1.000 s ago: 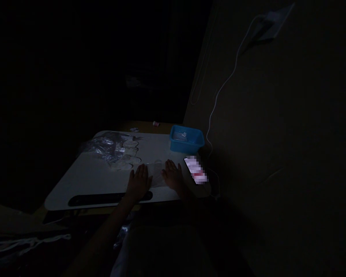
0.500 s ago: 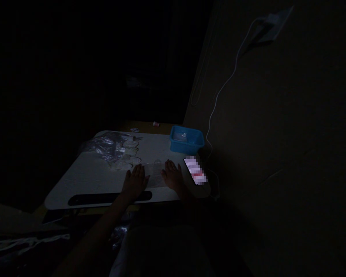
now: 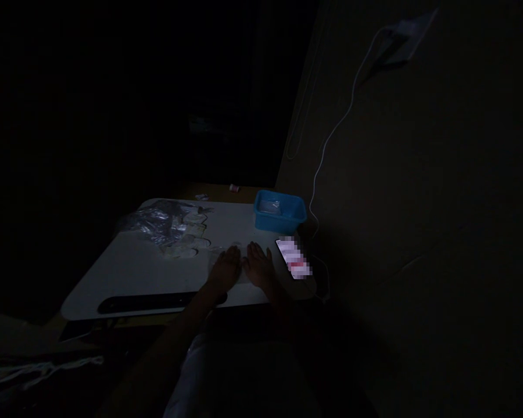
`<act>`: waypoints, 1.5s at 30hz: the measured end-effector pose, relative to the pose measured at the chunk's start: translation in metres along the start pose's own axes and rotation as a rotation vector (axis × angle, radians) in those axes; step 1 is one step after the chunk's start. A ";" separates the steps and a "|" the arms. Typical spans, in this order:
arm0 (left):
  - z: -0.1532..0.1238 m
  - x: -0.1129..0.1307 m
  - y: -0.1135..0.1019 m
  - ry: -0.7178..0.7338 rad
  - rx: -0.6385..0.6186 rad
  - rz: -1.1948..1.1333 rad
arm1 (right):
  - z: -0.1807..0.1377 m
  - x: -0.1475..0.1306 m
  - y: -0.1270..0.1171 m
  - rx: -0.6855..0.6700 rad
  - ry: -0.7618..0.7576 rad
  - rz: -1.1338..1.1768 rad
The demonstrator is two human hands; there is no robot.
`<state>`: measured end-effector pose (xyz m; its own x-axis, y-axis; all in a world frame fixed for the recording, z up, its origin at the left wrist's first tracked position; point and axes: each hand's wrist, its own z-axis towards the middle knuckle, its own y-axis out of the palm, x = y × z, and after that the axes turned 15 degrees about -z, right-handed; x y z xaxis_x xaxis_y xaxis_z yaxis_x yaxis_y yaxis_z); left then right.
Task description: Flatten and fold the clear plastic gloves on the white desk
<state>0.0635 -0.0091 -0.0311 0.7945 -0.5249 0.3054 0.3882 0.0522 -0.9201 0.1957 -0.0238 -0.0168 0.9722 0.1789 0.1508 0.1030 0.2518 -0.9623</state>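
Though dimness hides detail, the left hand (image 3: 226, 268) and right hand (image 3: 258, 267) lie side by side, each grip spread flat on a clear plastic piece (image 3: 243, 276) at the bench (image 3: 135, 273)'s near edge; a crumpled plastic heap (image 3: 161, 223) far left looks untouched.

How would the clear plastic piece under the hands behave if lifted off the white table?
Probably floppy: the clear plastic piece lies thin and flat under the left hand and right hand. Likely very light, and apt to slide on the smooth white table.
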 end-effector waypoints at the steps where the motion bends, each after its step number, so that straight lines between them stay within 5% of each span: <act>1: -0.002 -0.001 -0.002 -0.021 0.000 0.011 | 0.000 0.000 0.000 0.003 -0.001 -0.001; 10: -0.018 -0.019 -0.026 -0.156 -0.037 0.099 | -0.001 0.001 -0.002 0.005 0.002 0.019; 23: -0.022 -0.031 -0.026 -0.165 -0.023 0.136 | 0.017 0.021 0.006 -0.050 -0.029 0.019; 26: -0.022 -0.030 -0.026 -0.169 -0.019 0.140 | 0.019 0.007 0.000 0.014 0.091 0.020; 33: -0.023 -0.031 -0.028 -0.159 -0.044 0.151 | -0.001 -0.042 -0.003 0.101 -0.158 0.045; 45: -0.023 -0.033 -0.023 -0.136 0.034 0.101 | -0.010 0.005 -0.001 0.010 -0.022 0.038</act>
<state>0.0177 -0.0128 -0.0253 0.8853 -0.3955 0.2447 0.3173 0.1288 -0.9396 0.2029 -0.0326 -0.0176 0.9705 0.2095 0.1197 0.0641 0.2541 -0.9650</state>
